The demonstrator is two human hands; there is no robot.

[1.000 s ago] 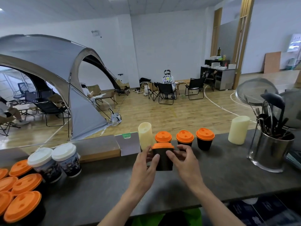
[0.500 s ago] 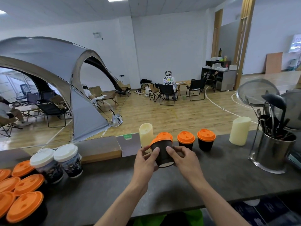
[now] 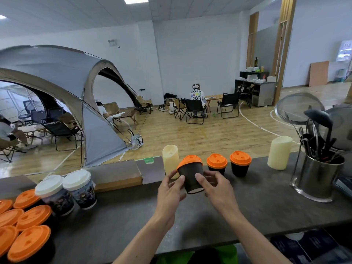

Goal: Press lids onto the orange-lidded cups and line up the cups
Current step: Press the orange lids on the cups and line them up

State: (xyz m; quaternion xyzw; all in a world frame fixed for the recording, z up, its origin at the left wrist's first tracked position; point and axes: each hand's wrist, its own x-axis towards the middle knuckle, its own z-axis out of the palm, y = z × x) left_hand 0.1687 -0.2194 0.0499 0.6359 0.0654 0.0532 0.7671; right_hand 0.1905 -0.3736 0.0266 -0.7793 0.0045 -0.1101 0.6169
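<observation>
**Third cup in hand, a cluster still waiting at lower left**

Both hands hold one dark cup [image 3: 190, 177] just above the counter [image 3: 266, 206] at the centre of the frame, tilted away from the camera so its pale base shows. The left hand [image 3: 170, 191] pinches its left wall with thumb and fingers, the right hand [image 3: 215, 189] its right wall. Its orange lid [image 3: 190, 161] looks seated.

Just to its right, two lidded cups [image 3: 217, 163] [image 3: 240, 162] stand side by side, a row already begun. The held cup seems bound for the spot beside them.

At the lower left edge several more orange-lidded cups [image 3: 28, 242] stand bunched together. Whether those lids are pressed home cannot be told, so most of the work appears left.
</observation>
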